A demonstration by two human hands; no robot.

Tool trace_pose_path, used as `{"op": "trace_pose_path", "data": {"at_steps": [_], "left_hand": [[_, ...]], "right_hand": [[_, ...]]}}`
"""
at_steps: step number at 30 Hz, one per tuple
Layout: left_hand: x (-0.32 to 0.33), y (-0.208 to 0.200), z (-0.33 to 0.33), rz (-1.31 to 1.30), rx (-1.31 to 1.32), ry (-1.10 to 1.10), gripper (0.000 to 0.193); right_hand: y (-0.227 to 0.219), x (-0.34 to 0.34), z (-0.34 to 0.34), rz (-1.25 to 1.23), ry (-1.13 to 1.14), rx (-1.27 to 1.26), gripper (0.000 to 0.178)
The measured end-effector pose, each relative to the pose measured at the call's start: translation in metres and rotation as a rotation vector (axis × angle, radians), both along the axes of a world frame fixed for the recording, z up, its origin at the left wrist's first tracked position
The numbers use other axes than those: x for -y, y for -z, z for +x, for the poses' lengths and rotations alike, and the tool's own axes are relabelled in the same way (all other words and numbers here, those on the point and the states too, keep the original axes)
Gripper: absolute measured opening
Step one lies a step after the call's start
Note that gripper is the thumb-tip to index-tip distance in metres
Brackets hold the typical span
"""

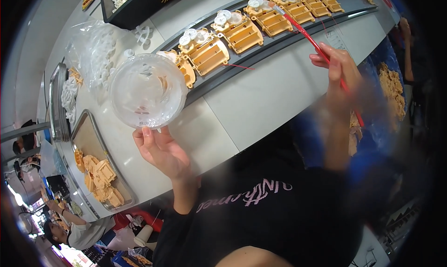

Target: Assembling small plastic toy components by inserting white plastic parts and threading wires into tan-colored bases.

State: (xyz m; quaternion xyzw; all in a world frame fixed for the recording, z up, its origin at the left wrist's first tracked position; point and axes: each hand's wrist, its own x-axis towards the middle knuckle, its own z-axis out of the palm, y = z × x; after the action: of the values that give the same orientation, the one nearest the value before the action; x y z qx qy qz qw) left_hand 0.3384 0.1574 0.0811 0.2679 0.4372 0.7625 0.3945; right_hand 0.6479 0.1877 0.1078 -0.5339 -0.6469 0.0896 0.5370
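Observation:
My left hand (163, 151) holds up a round, translucent plastic tub (139, 92) by its near rim, thumb and fingers closed on it. Clear, whitish smears line the inside of the tub. In my right hand (339, 70) is a slim red-handled brush (303, 30), gripped like a pen. Its bristle end points at the white gears (256, 3) on a yellow plastic housing (272, 22); whether it touches them I cannot tell. Several such housings stand in a row, among them one (205, 56) near the tub, each carrying white round gears.
The housings sit on a dark conveyor belt (237, 64) crossing the white table (242, 104). At left lie a clear bag of white parts (95, 48) and a metal tray (87, 122) with yellow parts. A black bin (135, 10) holds white pieces. Another person (77, 232) is at lower left.

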Motion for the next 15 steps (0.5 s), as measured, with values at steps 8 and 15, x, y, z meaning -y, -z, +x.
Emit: {"op": "trace_pose_path", "data": {"at_steps": [8, 15], "left_hand": [[0.0, 0.005, 0.001, -0.003, 0.041, 0.009, 0.014], [0.001, 0.005, 0.001, -0.011, 0.026, 0.014, 0.013]], "right_hand": [[-0.009, -0.009, 0.01, 0.053, -0.081, 0.372, 0.015], [-0.023, -0.012, 0.024, 0.051, -0.148, 0.435, 0.013]]}}
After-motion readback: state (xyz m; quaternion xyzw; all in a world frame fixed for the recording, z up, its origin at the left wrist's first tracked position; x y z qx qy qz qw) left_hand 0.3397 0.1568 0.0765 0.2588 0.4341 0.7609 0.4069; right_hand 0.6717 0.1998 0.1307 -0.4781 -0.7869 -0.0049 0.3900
